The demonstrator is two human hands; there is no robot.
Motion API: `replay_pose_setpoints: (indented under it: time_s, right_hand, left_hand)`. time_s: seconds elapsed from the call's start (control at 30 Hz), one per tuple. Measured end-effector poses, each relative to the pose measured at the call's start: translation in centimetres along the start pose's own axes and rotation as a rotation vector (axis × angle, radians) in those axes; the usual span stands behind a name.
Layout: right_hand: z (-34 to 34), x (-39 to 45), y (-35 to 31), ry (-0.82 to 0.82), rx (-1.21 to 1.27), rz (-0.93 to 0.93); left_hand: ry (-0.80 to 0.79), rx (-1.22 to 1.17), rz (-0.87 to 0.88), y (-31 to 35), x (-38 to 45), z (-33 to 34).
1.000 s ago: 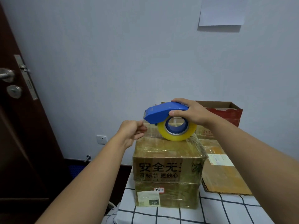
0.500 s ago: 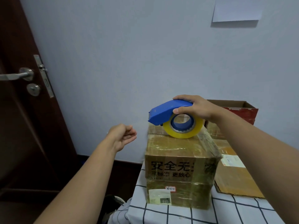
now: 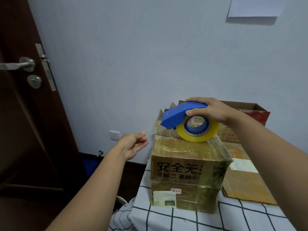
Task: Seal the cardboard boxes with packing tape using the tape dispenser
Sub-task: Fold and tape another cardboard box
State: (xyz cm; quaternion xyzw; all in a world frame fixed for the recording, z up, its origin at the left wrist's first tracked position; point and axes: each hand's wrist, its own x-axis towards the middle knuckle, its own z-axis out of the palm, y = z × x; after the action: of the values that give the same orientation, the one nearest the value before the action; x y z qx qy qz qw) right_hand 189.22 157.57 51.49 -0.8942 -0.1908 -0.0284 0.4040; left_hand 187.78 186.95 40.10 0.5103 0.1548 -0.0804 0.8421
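Observation:
My right hand point(image 3: 211, 110) grips the blue tape dispenser point(image 3: 178, 116), whose yellowish tape roll point(image 3: 197, 130) rests on top of a tape-wrapped cardboard box point(image 3: 188, 164). That box stands on a second wrapped box point(image 3: 183, 195) with a white label. A clear strip of tape point(image 3: 152, 130) stretches left from the dispenser's mouth to my left hand point(image 3: 133, 144), which pinches its end in the air, left of the stack.
The boxes stand on a table under a white checked cloth point(image 3: 183, 219). A flat cardboard box point(image 3: 241, 180) lies to the right, an open red-edged box point(image 3: 246, 110) behind it. A dark door point(image 3: 25, 114) with a metal handle stands at the left. The wall holds a socket point(image 3: 114, 135).
My left hand has drawn away from the dispenser to the left, pulling out a strip of tape. The right hand stays on the dispenser atop the box.

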Motion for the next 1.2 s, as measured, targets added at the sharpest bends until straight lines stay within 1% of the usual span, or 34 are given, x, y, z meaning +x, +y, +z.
replay_pose_setpoints:
  time_s: [0.2,0.33,0.4,0.53,0.57,0.6,0.63,0.67,0.7,0.73,0.77,0.8,0.83,0.97,1.03,1.1,1.17,1.2]
  right_hand:
    - [0.3,0.0,-0.1,0.015,-0.006,0.003]
    - [0.7,-0.2,-0.3,0.026,0.003,0.008]
    - [0.8,-0.2,-0.3,0.033,0.001,0.006]
    - [0.9,-0.4,-0.2,0.05,0.017,0.013]
    - [0.9,-0.4,-0.1,0.051,0.019,0.01]
    - [0.9,-0.4,-0.1,0.052,0.018,0.007]
    - [0.9,-0.3,-0.1,0.053,0.019,0.005]
    - [0.9,-0.3,0.0,0.054,0.018,0.007]
    - [0.9,-0.2,0.1,0.055,0.015,0.009]
    - [0.9,-0.2,0.2,0.055,0.013,0.011]
    - [0.9,-0.2,0.3,0.054,0.015,0.011]
    - [0.9,-0.1,0.3,0.055,0.017,0.011]
    - [1.0,-0.1,0.3,0.056,0.02,0.011]
    - [0.9,-0.2,0.4,0.054,0.023,0.014]
    - [1.0,-0.2,0.4,0.054,0.02,0.009]
    - [1.0,-0.3,0.5,0.056,0.026,0.005]
    - [1.0,-0.3,0.6,0.059,0.026,-0.002]
    - [1.0,-0.2,0.6,0.059,0.021,-0.006]
  left_hand:
    - [0.011,-0.025,-0.031,-1.1,0.4,-0.2]
    - [0.001,0.026,-0.068,-2.9,0.5,0.7]
    - [0.022,0.165,-0.039,-3.8,0.6,1.4]
    - [0.105,0.709,0.067,-4.2,0.6,1.2]
    - [0.162,0.821,0.124,-4.3,0.6,0.8]
    - [0.226,0.869,0.208,-4.3,0.4,0.6]
    - [0.263,0.845,0.307,-4.2,-0.1,0.6]
    - [0.242,0.767,0.401,-4.1,-0.8,0.9]
    - [0.158,0.683,0.437,-4.1,-1.4,1.4]
    - [0.032,0.628,0.413,-4.0,-2.1,2.1]
    - [-0.088,0.61,0.349,-4.2,-2.6,2.7]
    - [-0.174,0.592,0.292,-4.3,-2.9,3.0]
    - [-0.217,0.593,0.255,-4.4,-2.8,3.0]
    - [-0.262,0.624,0.146,-3.9,-3.0,3.1]
    - [-0.267,0.701,0.127,-3.3,-3.3,3.3]
    - [-0.194,0.881,0.187,-2.6,-3.3,3.8]
    - [-0.093,1.113,0.322,-2.2,-3.4,4.6]
    - [-0.086,1.18,0.403,-2.1,-3.4,5.1]
